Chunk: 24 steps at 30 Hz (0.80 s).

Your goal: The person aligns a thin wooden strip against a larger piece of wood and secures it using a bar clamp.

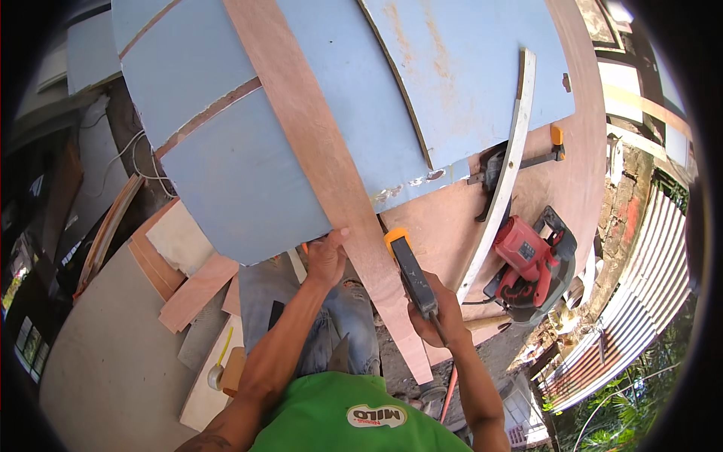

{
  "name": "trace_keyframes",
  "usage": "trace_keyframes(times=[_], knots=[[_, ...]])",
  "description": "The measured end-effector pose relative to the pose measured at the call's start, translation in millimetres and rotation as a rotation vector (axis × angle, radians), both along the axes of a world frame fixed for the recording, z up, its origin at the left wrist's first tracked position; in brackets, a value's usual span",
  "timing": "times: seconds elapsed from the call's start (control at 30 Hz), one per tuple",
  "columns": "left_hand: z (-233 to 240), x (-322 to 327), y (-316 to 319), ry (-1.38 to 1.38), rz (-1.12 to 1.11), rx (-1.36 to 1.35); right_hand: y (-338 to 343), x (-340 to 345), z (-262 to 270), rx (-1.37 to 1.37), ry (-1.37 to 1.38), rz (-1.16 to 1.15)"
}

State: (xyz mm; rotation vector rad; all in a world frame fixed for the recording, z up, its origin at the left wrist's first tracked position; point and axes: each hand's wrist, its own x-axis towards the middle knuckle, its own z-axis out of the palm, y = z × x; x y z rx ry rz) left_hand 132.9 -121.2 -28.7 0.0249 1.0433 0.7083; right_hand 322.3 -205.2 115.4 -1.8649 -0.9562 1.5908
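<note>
A long plywood strip (pixel 308 113) lies across light-blue boards (pixel 243 186), and its near end hangs past their edge toward me. My left hand (pixel 326 259) pinches the strip's left side at that edge, thumb on top and fingers partly hidden below. A small orange piece (pixel 305 247) shows beside those fingers; I cannot tell what it belongs to. In my right hand (pixel 438 313) is a black bar clamp (pixel 415 277) with an orange pad, held alongside the strip's right side. The clamp's lower parts are hidden.
To the right, a red circular saw (pixel 525 248) rests on a plywood sheet (pixel 429 237). A white-edged batten (pixel 508 169) crosses beside a second clamp (pixel 494 169). Plywood offcuts (pixel 197 291) and a tape measure (pixel 216 376) lie left. Corrugated metal sheeting (pixel 638 294) stands far right.
</note>
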Motion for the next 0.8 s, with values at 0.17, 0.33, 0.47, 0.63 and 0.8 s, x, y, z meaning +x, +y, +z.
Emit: trace_keyframes(times=[0.17,0.33,0.47,0.63,0.8], knots=[[-14,-7,-7,-0.039,-0.034,-0.080,8,-5,7,-0.017,-0.009,-0.018],[-19,-3,-6,-0.110,-0.001,-0.064,16,0,25,-0.054,-0.033,0.010],[-14,-2,-3,-0.126,0.004,-0.072,19,-2,26,-0.071,-0.040,0.009],[-29,-7,-4,-0.183,-0.020,-0.034,10,-8,18,0.071,-0.086,0.004],[-29,-6,-1,-0.219,-0.028,-0.086,8,-8,22,-0.007,-0.073,0.010]])
